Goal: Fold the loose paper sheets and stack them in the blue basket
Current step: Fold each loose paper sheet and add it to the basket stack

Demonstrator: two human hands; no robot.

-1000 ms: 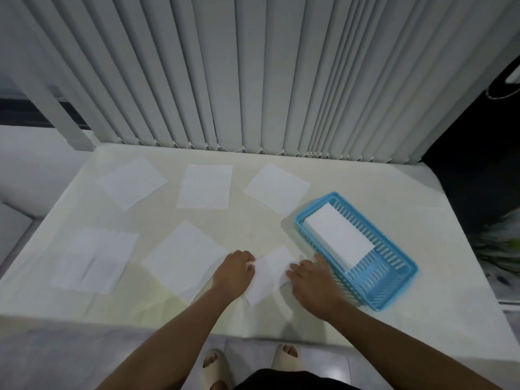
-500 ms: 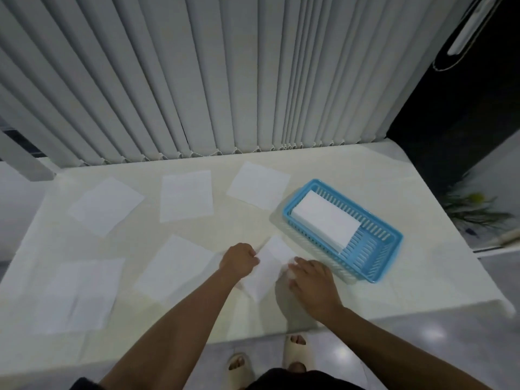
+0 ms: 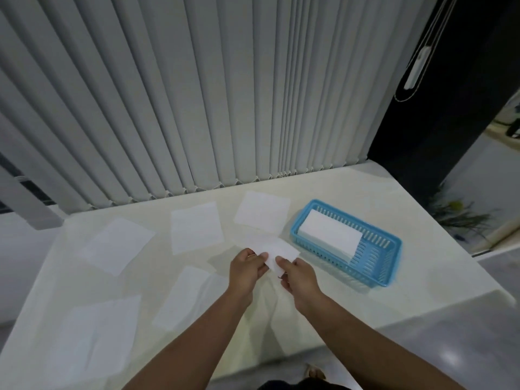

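Holding a small folded paper sheet (image 3: 277, 253) between them, my left hand (image 3: 246, 273) and right hand (image 3: 298, 277) meet above the middle of the tabletop (image 3: 351, 305), nearer its front edge. Each hand pinches one near corner of the sheet between thumb and fingers, and the sheet is lifted clear of the surface, pointing away from me.

Just to the right of the hands sits the blue basket (image 3: 374, 266), angled, with its far end toward the back edge. A neat stack of folded white paper (image 3: 329, 235) fills its far half; the near half shows bare slotted plastic.

Loose flat sheets lie spread over the left and middle of the tabletop. Three are in a row along the back edge: one toward the left (image 3: 116, 246), one in the centre (image 3: 195, 226), one beside the basket's far end (image 3: 261, 211). Another sheet (image 3: 185, 296) lies just left of my left forearm, and overlapping sheets (image 3: 95, 339) rest near the front left corner.

Grey vertical blinds (image 3: 197, 94) hang behind the back edge.
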